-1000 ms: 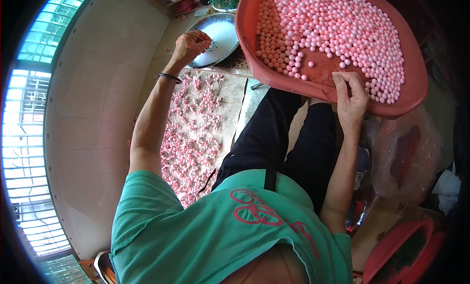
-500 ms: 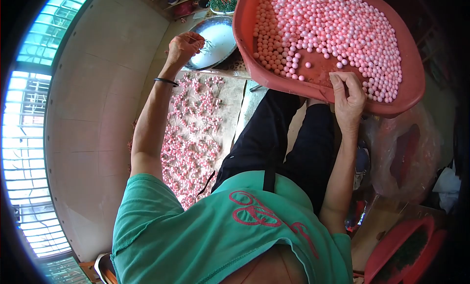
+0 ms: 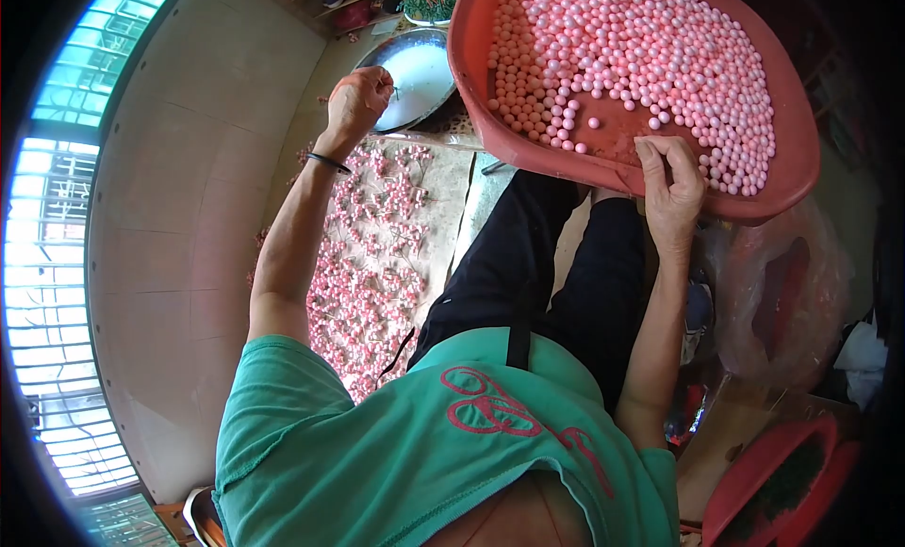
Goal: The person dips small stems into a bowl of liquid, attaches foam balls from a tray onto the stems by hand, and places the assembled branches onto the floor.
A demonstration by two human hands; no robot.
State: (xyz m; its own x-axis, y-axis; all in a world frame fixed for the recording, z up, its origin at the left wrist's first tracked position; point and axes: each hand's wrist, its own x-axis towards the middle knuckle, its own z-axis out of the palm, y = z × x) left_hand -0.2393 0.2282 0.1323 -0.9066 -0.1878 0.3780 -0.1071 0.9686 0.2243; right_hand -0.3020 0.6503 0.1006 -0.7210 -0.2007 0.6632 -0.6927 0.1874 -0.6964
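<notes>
My left hand (image 3: 361, 102) is closed in a pinch at the near left edge of a round pan (image 3: 415, 76) with a white surface. A small dark green stem shows at its fingertips, over the white. My right hand (image 3: 673, 179) rests at the near rim of a red basin (image 3: 603, 175), thumb and index finger pressed together; what they hold, if anything, is too small to name. Many pink beads (image 3: 641, 43) fill the basin's far and right parts, with a few loose ones near my right fingers.
Bead-tipped sprigs (image 3: 368, 274) lie spread on a pale sheet at the left. A planter-like bowl of green stems (image 3: 429, 10) stands behind the pan. A plastic bag (image 3: 782, 302) and red tubs (image 3: 773, 481) are at the right.
My left hand has turned and shifted slightly down over the pan's edge, and the green stems at its fingers show less. My right hand has hardly moved.
</notes>
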